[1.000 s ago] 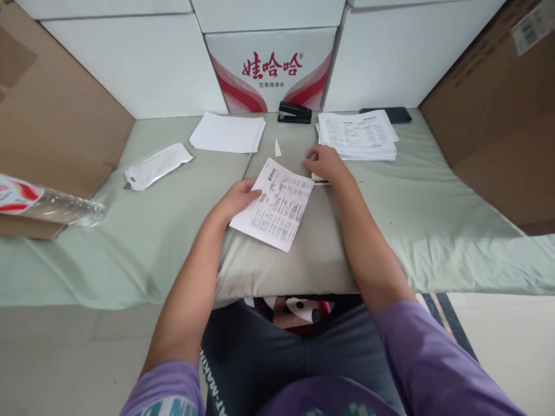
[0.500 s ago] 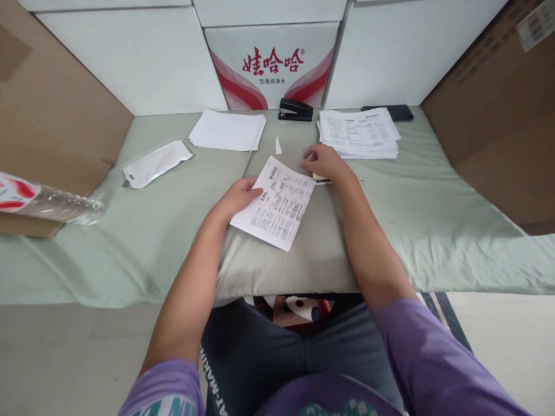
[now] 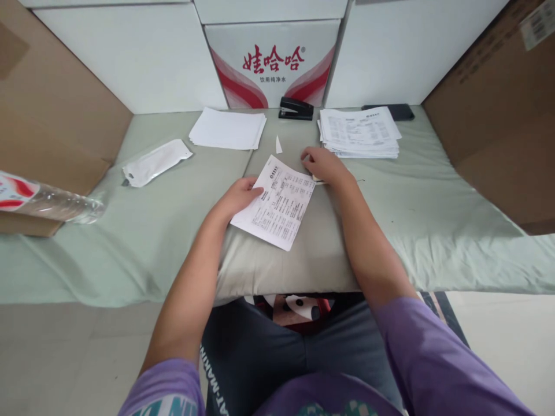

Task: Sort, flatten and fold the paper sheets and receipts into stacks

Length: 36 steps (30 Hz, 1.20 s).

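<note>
A printed paper sheet [image 3: 281, 202] lies tilted in front of me, its lower corner rounded. My left hand [image 3: 240, 196] grips its left edge, thumb on top and fingers underneath. At the sheet's right corner, my right hand [image 3: 324, 164] rests with curled fingers over a small cream-coloured object [image 3: 319, 181]. Most of that object is hidden under the hand, and its kind cannot be made out. The sheet's corner meets it. Just beyond the sheet lies a thin pointed paper scrap [image 3: 278, 145].
Behind are a blank paper stack [image 3: 228, 128], a black stapler [image 3: 295, 108], a printed paper stack [image 3: 359, 133] and a dark phone-like slab [image 3: 403, 112]. A white packet [image 3: 156, 163] and a plastic bottle [image 3: 56, 202] are leftward. Cardboard boxes flank the cloth-covered table [image 3: 416, 231].
My right hand has shifted slightly down and toward me, covering more of the cream-coloured object. My left hand and the sheet stay in place.
</note>
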Available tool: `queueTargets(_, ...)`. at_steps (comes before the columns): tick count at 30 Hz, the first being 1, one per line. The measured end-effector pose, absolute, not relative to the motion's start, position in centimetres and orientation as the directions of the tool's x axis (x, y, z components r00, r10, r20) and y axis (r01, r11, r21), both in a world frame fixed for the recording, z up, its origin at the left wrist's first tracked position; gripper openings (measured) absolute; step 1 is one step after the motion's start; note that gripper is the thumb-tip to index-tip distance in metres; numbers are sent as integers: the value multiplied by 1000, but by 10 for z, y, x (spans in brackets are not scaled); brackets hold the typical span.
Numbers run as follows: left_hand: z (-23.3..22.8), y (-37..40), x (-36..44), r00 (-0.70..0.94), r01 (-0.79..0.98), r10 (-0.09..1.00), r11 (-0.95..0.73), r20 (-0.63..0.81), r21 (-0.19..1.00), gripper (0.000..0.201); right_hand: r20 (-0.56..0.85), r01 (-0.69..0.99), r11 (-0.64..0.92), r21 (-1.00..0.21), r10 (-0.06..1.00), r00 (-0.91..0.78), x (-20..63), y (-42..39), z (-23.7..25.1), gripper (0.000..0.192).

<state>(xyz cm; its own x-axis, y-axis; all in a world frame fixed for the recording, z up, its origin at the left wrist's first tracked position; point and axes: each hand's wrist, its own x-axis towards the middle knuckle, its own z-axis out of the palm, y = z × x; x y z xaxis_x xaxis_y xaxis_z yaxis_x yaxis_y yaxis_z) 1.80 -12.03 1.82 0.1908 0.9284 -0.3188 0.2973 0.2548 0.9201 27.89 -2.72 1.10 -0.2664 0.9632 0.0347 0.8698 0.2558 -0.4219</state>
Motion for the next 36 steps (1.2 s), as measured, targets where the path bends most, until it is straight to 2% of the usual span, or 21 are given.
queueTargets(4,20,-121,18,203,307,925,251,-320,918,41,27,899,266,-349,961,-274,276,-28,11,39)
queueTargets(11,16,-118,17,211,295,925,247,-315,923,43,-43,934,279,-221,954,-296,270,-29,17,45)
queueTargets(15,16,-117,16,209,293,923,257,-324,921,43,-23,950,270,-159,961,-277,264,-32,17,41)
queueTargets(21,13,-112,14,228,295,916,259,-331,920,46,15,957,259,-130,966,-259,258,-29,5,36)
queueTargets(28,12,-111,13,225,291,915,266,-336,919,45,-15,932,255,-258,963,-268,265,-26,6,27)
queueTargets(36,12,-113,14,244,290,914,251,-325,923,46,12,896,233,-378,969,-247,270,-25,6,25)
